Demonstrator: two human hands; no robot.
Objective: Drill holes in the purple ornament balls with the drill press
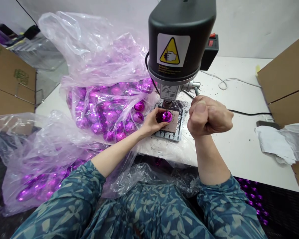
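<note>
My left hand [153, 123] grips a shiny magenta ball [167, 116] between thumb and fingers, on a light wooden board [173, 126]. That board lies on the metal base plate [178, 137] of a black drill press [180, 20]. Directly over the ball is the machine's chuck [167, 104]. At the right of the press my right hand [209, 116] is raised and closed round the end of the press lever [196, 90]; the grip itself is hidden inside the fist. Dark shavings are scattered around the base.
Clear plastic bags of magenta balls [102, 116] cover the left of the white table [239, 139], with another bag [40, 186] lower left. Cardboard boxes [286, 76] stand at the right, beside white crumpled paper [276, 141]. More magenta balls [255, 199] lie in a black crate below.
</note>
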